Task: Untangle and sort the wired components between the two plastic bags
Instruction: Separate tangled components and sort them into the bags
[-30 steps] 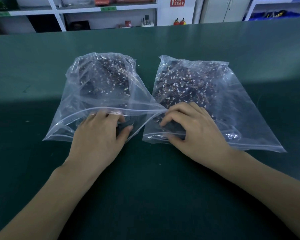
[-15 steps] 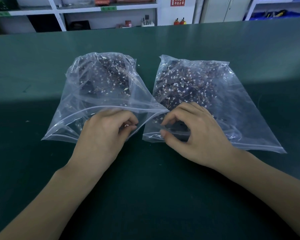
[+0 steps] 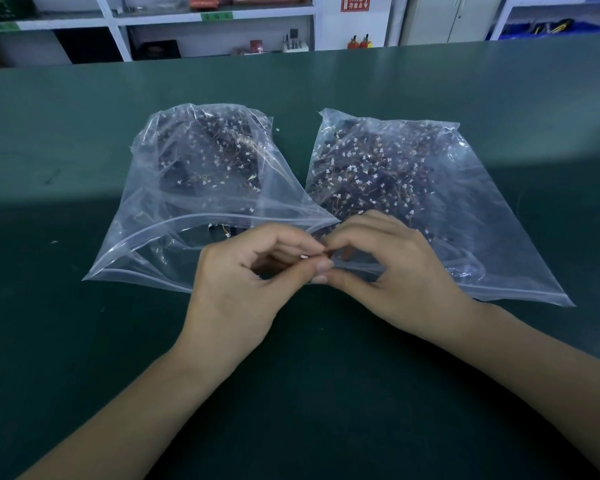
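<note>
Two clear zip bags lie side by side on the green table. The left bag (image 3: pixel 174 202) gapes open towards me; the right bag (image 3: pixel 465 202) lies flatter. Both hold dark tangles of thin wires with small white connectors. My left hand (image 3: pixel 246 289) and my right hand (image 3: pixel 395 271) meet in front of the gap between the bags. Their fingertips pinch one small wired component (image 3: pixel 312 258) with a white connector end. Most of that piece is hidden by my fingers.
The green table (image 3: pixel 291 393) stretches wide on all sides of the bags. White shelving (image 3: pixel 215 26) with small items stands beyond its far edge, and blue bins (image 3: pixel 551 26) sit at the back right.
Both hands have left the bag mouths and come together in the middle. They now pinch a small wired piece between their fingertips.
</note>
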